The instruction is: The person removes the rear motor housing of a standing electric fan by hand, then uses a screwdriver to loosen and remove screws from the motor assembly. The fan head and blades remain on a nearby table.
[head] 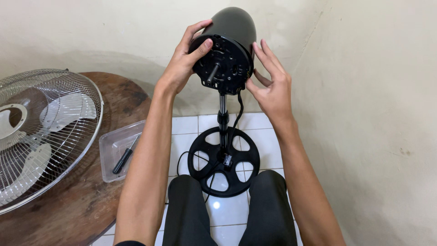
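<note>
A black fan motor housing (230, 43) sits on top of a metal pole (222, 118), its front face and bare shaft (213, 74) turned toward me. My left hand (184, 59) grips the housing's left side, thumb on the front face. My right hand (271, 82) rests against its right side with the fingers spread. The pole stands on a round black spoked base (223, 161) on the white tiled floor, between my knees. A black cord (237, 114) hangs from the housing down to the base.
A round wooden table (82, 200) stands at the left. On it lie a wire fan guard (41, 136) with white blades inside and a clear plastic tray (119, 152) holding a black-handled screwdriver (125, 155). Cream walls meet in a corner close behind the fan.
</note>
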